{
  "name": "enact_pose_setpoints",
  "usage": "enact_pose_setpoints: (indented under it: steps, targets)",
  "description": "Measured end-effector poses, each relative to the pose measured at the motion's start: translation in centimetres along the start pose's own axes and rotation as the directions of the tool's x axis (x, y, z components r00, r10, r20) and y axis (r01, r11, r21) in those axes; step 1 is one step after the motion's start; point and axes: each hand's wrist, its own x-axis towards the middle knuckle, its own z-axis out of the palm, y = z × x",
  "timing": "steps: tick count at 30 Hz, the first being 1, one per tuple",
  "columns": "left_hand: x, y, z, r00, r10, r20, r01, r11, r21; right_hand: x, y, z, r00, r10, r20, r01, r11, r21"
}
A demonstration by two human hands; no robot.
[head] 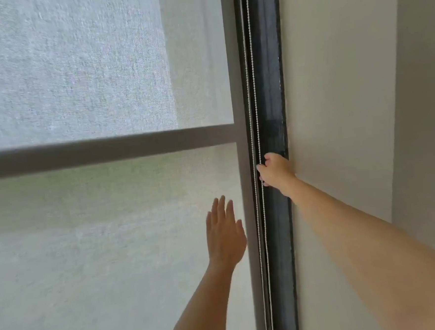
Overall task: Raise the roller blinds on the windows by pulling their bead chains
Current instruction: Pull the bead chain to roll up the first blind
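A: What fills the view?

B: A pale woven roller blind (pixel 100 237), let down over the window, with daylight glowing through. The shadow of a horizontal window bar (pixel 107 152) crosses it, meeting an upright bar shadow at the blind's right edge.

A: And beside it?

B: Right of the blind runs a dark window frame (pixel 270 84), top to bottom. Right of the frame is a plain cream wall (pixel 335 92), which turns a corner further right.

A: Where is the bead chain (pixel 261 239)?

B: It hangs as 2 strands in front of the dark frame, just right of the blind's edge, down to a small connector at the bottom of the view.

A: The hands?

B: The right hand (pixel 274 170) is closed around the chain just below the bar's level, arm stretched out from the lower right. The left hand (pixel 225 235) is open, fingers straight, holding nothing, in front of the blind just left of the chain and lower than the right hand.

A: Room to move?

B: The chain hangs free below the right hand, and the blind's face left of it is unobstructed.
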Motion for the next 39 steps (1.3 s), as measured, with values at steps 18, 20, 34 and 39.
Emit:
enact_pose_setpoints:
  steps: [18, 20, 34, 39]
  targets:
    - [4.5, 4.6, 6.5, 0.925, -0.352, 0.142, 0.379, 0.825, -0.419, 3.6, -0.4, 1.0, 0.982, -0.070, -0.174, 0.069, 0.998, -0.013]
    - [4.2, 4.4, 6.6, 0.932, -0.332, 0.147, 0.363, 0.835, -0.414, 3.3, -0.4, 1.0, 0.974, -0.119, -0.194, 0.116, 0.993, -0.027]
    - [3.7, 3.0, 6.0, 0.931, -0.351, 0.096, 0.362, 0.862, -0.355, 1.6, -0.7, 2.0, 0.883, -0.106, -0.457, 0.086, 0.994, -0.064]
    - [4.3, 4.4, 6.7, 0.941, -0.332, 0.072, 0.332, 0.856, -0.396, 1.8, -0.6, 1.7, 0.874, -0.153, -0.462, 0.104, 0.986, -0.129]
